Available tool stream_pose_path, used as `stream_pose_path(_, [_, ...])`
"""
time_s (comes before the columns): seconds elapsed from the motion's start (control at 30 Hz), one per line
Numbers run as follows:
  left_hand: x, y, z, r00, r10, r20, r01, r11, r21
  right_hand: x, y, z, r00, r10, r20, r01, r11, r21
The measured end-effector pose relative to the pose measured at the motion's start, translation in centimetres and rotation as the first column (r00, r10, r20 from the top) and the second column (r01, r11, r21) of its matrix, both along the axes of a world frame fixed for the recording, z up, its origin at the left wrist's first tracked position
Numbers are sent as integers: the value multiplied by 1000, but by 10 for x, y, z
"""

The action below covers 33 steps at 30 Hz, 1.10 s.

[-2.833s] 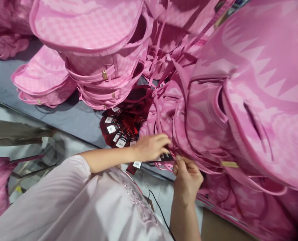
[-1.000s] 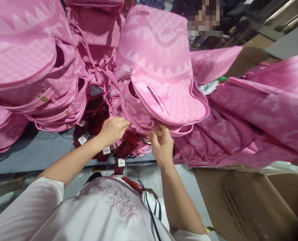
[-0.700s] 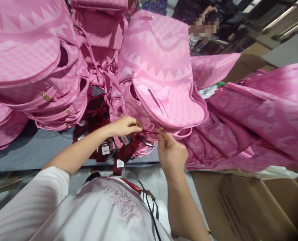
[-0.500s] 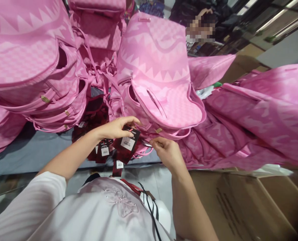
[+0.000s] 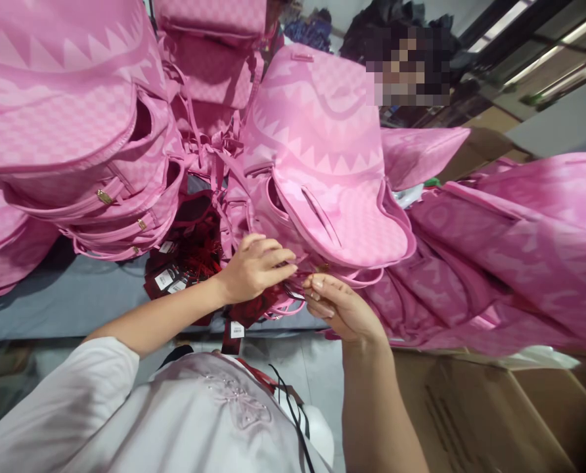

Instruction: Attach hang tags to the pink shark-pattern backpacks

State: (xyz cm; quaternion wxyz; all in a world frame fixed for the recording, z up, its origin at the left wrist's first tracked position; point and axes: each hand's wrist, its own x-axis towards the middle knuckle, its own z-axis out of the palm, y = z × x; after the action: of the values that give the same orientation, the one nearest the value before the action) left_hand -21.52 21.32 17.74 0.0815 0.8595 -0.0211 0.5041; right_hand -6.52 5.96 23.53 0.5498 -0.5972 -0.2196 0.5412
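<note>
A pink backpack (image 5: 322, 144) with a zigzag tooth print and checkered front stands before me, its top flap hanging forward. My left hand (image 5: 258, 269) is at its lower front edge, back up, fingers stretched and slightly apart. Beneath that palm, a dark red tag (image 5: 248, 314) is mostly covered. Just to the right, my right hand (image 5: 345, 305) pinches thumb against fingertips near the bag's bottom strap; whatever is between them is too small to make out. More dark red tags with white labels (image 5: 165, 279) lie in a heap left of my left hand.
Stacked pink backpacks (image 5: 76, 131) rise at the left, with more pink bags (image 5: 510, 256) leaning at the right. All rest along a grey-covered table (image 5: 96, 295). Cardboard boxes (image 5: 490, 414) stand at lower right. A person (image 5: 406, 72) is across the table.
My left hand has turned and shifted right over the tag, which it earlier held face up with the thumb. My right hand has rolled, showing more of its fingers. The view has shifted slightly.
</note>
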Motion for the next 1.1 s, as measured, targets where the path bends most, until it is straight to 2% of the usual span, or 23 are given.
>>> stream_pose_path(0.07, [3,-5,0,999,3,-39,-1,999,46,-6,2,-1,998,-60,-7,60,998,26])
stream_pose_path(0.1, [4,-7,0,998,-14,-67,15,1000,11,-10,3,-3,995,-97,11,96,995,37])
stream_pose_path(0.17, [8,-12,0,991,-72,-116,52,985,-162,-17,6,-8,983,-174,66,169,983,70])
stream_pose_path(0.27, [14,-16,0,988,-117,-104,51,870,-491,-25,11,-18,938,-304,166,281,948,149])
stream_pose_path(0.33, [17,-19,0,989,-97,-113,14,816,-577,-28,15,-24,894,-395,213,357,914,195])
stream_pose_path(0.47, [19,-23,0,975,-59,-213,-56,865,-499,-33,21,-32,811,-543,218,490,834,254])
stream_pose_path(0.57, [18,-26,2,956,-61,-287,-95,861,-499,-37,25,-36,773,-592,228,519,797,309])
stream_pose_path(0.73, [19,-26,8,915,-78,-395,-166,821,-547,-43,28,-40,730,-602,323,497,793,353])
stream_pose_path(0.97, [19,-23,11,890,-100,-444,-182,816,-549,-45,30,-38,725,-621,299,519,777,356])
stream_pose_path(1.1, [20,-23,11,888,-112,-445,-176,813,-556,-42,30,-39,717,-607,343,511,792,334])
